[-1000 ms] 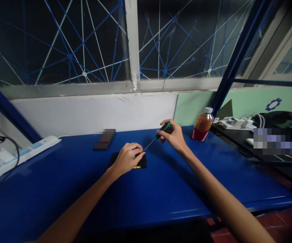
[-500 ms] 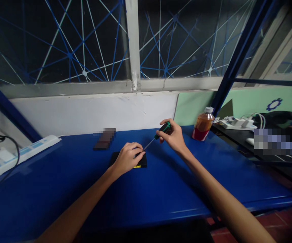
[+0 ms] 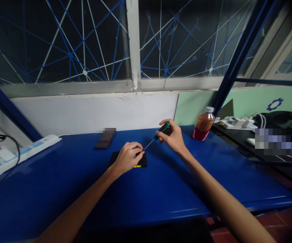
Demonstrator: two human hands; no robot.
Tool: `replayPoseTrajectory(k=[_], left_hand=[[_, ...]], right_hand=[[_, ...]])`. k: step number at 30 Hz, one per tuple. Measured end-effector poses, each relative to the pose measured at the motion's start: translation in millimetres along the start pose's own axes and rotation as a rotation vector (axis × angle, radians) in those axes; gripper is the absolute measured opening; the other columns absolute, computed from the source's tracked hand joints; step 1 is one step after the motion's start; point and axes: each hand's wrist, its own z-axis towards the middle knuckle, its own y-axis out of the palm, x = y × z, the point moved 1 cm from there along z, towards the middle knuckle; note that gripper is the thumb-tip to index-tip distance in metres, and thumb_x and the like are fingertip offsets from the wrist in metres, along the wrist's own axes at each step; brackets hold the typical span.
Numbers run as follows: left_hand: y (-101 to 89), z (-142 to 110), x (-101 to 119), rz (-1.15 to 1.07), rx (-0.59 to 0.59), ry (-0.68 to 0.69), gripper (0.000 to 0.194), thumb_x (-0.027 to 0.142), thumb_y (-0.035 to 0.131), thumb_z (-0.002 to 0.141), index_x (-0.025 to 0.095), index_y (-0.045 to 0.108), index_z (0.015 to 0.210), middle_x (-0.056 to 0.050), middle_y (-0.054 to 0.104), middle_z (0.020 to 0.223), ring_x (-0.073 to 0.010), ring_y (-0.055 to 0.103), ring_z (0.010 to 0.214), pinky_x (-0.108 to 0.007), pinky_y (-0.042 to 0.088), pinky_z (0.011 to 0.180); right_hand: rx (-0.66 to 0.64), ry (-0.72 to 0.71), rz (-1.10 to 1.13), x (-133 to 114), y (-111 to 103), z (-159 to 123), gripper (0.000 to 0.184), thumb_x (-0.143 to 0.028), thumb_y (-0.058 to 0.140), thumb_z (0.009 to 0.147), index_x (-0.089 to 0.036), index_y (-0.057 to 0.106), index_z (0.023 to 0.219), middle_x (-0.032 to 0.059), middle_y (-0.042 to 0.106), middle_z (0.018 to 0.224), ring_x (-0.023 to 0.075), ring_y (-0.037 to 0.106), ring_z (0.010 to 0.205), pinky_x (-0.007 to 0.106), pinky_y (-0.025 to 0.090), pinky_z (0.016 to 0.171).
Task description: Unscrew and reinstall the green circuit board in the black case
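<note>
My right hand (image 3: 171, 136) is closed around the green and black handle of a screwdriver (image 3: 164, 129). Its thin metal shaft slants down and left, and the tip ends at the fingertips of my left hand (image 3: 130, 155). That hand lies over a flat black box (image 3: 143, 161) with a yellow marking on its front edge. The left thumb and fingers are bent together around the screwdriver's tip; whatever small thing they may pinch there is hidden. Most of the box's top is covered by the left hand.
A dark flat object, partly blurred out (image 3: 105, 138), lies behind the box on the blue table (image 3: 146, 199). A bottle of orange-brown drink (image 3: 203, 125) stands at the back right. White power strips lie at left (image 3: 37, 148) and right (image 3: 239, 124). Blue frame posts rise on both sides.
</note>
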Motion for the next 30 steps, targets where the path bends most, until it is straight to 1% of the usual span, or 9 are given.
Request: replayPoseTrajectory(k=[6, 9, 13, 20, 24, 30], left_hand=[[-0.6, 0.2, 0.4, 0.015, -0.009, -0.017, 0.017, 0.019, 0.056, 0.089, 0.017, 0.069, 0.078, -0.004, 0.07, 0.089, -0.0176, 0.064, 0.079, -0.034, 0.043, 0.071], [-0.5, -0.5, 0.2, 0.024, 0.001, -0.013, 0.018, 0.021, 0.056, 0.088, 0.018, 0.069, 0.076, -0.004, 0.071, 0.088, -0.0176, 0.064, 0.077, -0.033, 0.043, 0.07], [0.3, -1.2, -1.2, 0.022, 0.028, -0.017, 0.019, 0.022, 0.057, 0.089, 0.018, 0.07, 0.076, -0.004, 0.071, 0.087, -0.0179, 0.064, 0.077, -0.033, 0.043, 0.07], [-0.8, -0.6, -1.9, 0.013, 0.036, -0.05, 0.016, 0.021, 0.06, 0.087, 0.017, 0.069, 0.074, -0.003, 0.071, 0.086, -0.0179, 0.064, 0.077, -0.034, 0.042, 0.07], [-0.9, 0.2, -2.9, 0.009, 0.048, -0.056, 0.016, 0.023, 0.061, 0.087, 0.018, 0.069, 0.075, -0.003, 0.071, 0.087, -0.0182, 0.064, 0.079, -0.034, 0.042, 0.071], [-0.7, -0.4, -3.8, 0.02, 0.038, -0.047, 0.014, 0.026, 0.06, 0.088, 0.019, 0.07, 0.082, -0.003, 0.071, 0.089, -0.0185, 0.064, 0.08, -0.035, 0.043, 0.075]], right_hand=[[-0.013, -0.06, -0.057, -4.6, 1.3, -4.2, 0.03, -0.026, 0.064, 0.074, -0.022, 0.05, 0.101, -0.005, 0.059, 0.059, 0.012, 0.058, 0.045, 0.024, 0.045, 0.046], [-0.032, -0.1, -0.092, -8.3, 1.5, -5.8, 0.031, -0.027, 0.064, 0.074, -0.022, 0.05, 0.102, -0.0028, 0.062, 0.066, 0.0114, 0.058, 0.048, 0.025, 0.047, 0.049], [-0.032, -0.128, -0.117, -9.3, 1.5, -6.1, 0.032, -0.029, 0.064, 0.075, -0.022, 0.049, 0.103, -0.0022, 0.062, 0.068, 0.0116, 0.058, 0.05, 0.025, 0.048, 0.052], [-0.035, -0.107, -0.057, -8.0, 3.2, -5.5, 0.031, -0.028, 0.064, 0.076, -0.022, 0.048, 0.102, -0.0043, 0.06, 0.06, 0.0131, 0.061, 0.048, 0.025, 0.048, 0.05], [-0.039, -0.091, -0.031, -6.8, 3.1, -4.8, 0.031, -0.028, 0.064, 0.077, -0.023, 0.048, 0.102, -0.004, 0.061, 0.062, 0.0132, 0.061, 0.047, 0.025, 0.048, 0.048], [-0.037, -0.069, -0.02, -6.2, 2.5, -5.0, 0.031, -0.028, 0.064, 0.076, -0.023, 0.048, 0.101, -0.0047, 0.06, 0.06, 0.0132, 0.062, 0.047, 0.025, 0.048, 0.048]])
